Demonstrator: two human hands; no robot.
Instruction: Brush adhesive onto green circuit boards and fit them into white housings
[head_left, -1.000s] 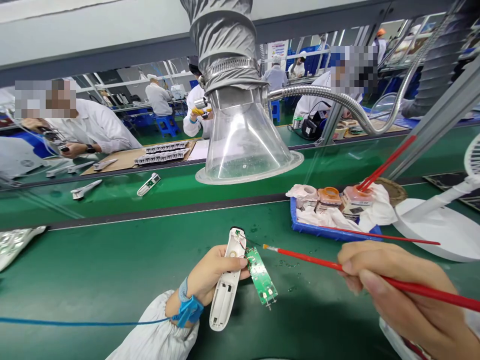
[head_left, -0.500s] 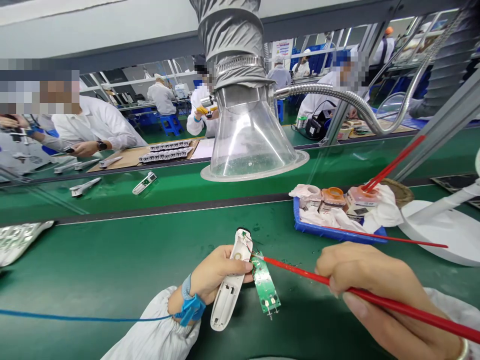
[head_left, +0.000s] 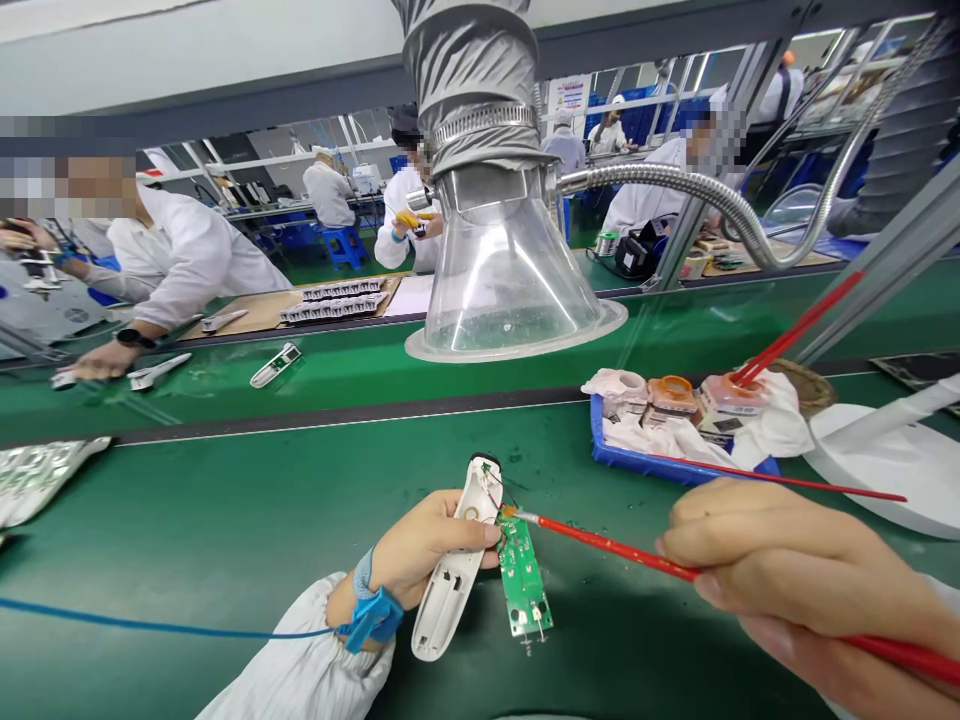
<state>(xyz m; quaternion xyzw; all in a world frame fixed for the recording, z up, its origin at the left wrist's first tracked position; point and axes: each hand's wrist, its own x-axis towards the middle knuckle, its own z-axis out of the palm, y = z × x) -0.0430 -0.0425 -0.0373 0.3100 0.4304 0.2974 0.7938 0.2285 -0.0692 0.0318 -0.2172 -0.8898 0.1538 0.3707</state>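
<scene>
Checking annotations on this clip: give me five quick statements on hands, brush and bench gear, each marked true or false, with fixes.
1. The right hand holds a red brush. True.
2. The left hand holds a pair of tweezers. False: it holds a white shell.
3. The brush tip is at the far end of the green circuit board. True.
4. The blue tray stands to the left of the left hand. False: it stands to the right, with cloths and small jars in it.
5. The clear hood lies on the bench. False: it hangs below a grey duct.
</scene>
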